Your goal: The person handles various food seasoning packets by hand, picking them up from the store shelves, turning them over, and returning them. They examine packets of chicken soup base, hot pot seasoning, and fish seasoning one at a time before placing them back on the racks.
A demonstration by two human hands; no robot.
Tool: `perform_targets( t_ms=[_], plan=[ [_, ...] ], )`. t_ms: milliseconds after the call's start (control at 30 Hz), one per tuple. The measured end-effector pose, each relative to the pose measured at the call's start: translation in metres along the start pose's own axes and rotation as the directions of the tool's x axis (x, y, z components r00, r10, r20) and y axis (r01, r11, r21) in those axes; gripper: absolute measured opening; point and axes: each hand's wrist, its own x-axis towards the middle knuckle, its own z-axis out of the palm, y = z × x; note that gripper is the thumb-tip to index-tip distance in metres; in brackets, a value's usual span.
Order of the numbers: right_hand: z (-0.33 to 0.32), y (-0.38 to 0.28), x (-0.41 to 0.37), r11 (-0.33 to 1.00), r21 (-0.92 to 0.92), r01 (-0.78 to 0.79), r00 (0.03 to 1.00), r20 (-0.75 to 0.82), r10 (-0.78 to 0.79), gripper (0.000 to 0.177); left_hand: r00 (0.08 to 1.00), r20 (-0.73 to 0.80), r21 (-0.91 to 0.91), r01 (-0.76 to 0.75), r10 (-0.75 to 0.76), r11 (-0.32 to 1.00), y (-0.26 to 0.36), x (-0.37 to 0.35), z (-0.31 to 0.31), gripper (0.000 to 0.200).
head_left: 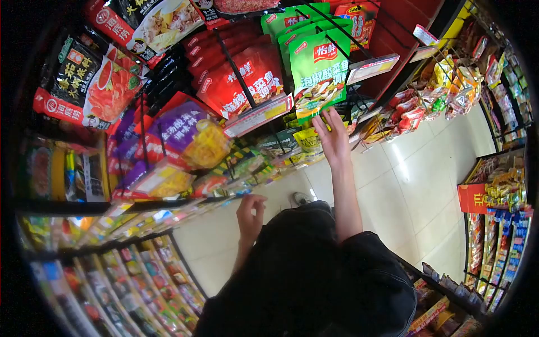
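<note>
At the lower edge of a green packet [320, 73] on the shelf rack is my right hand [333, 135], its fingers spread apart and nothing gripped in it; whether the fingertips touch the packet is hard to tell. My left hand [251, 213] hangs lower, below the shelf front, with its fingers curled; I cannot make out anything in it. Red packets [241, 78] stand left of the green ones, and a purple packet [188, 132] with a yellow picture lies further left. A small yellow packet [307, 139] sits under the green packet.
Price tag strips [373, 68] and dark metal dividers stick out from the rack front. Hanging snack packets [412, 106] line the right side. Pale floor tiles [393, 185] run between the shelves. More stocked shelves [129, 281] stand at lower left and far right.
</note>
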Motion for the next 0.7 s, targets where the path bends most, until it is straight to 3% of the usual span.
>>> perform_targets(
  t_ms=[100, 233, 467, 567, 600, 700],
  plan=[
    [-0.019, 0.012, -0.004, 0.993, 0.116, -0.018, 0.999, -0.04, 0.022, 0.045, 1.0, -0.011, -0.005, -0.016, 0.016, 1.0, 0.001, 0.0, 0.003, 0.007],
    [-0.011, -0.005, -0.022, 0.993, 0.096, -0.065, 0.998, -0.015, 0.067, 0.035, 1.0, -0.012, -0.029, -0.02, 0.019, 0.999, 0.002, 0.001, 0.006, 0.008],
    [-0.02, -0.019, -0.028, 0.996, 0.041, -0.079, 0.995, 0.06, 0.076, 0.053, 0.999, 0.008, -0.034, -0.031, 0.031, 0.999, 0.005, 0.003, 0.012, 0.009],
    [-0.013, -0.016, -0.034, 0.997, -0.012, 0.072, 0.996, 0.06, -0.071, 0.054, 0.999, 0.017, -0.023, -0.028, 0.029, 0.999, 0.006, 0.004, 0.013, 0.01],
    [-0.018, -0.017, -0.035, 0.997, 0.072, 0.019, 0.995, 0.096, -0.026, 0.056, 0.999, 0.019, -0.022, -0.029, 0.029, 0.999, 0.006, 0.005, 0.014, 0.01],
    [-0.023, -0.011, -0.034, 0.997, -0.046, 0.053, 0.997, 0.053, -0.051, 0.053, 0.999, 0.024, -0.019, -0.023, 0.023, 1.0, 0.005, 0.006, 0.016, 0.01]
  ],
)
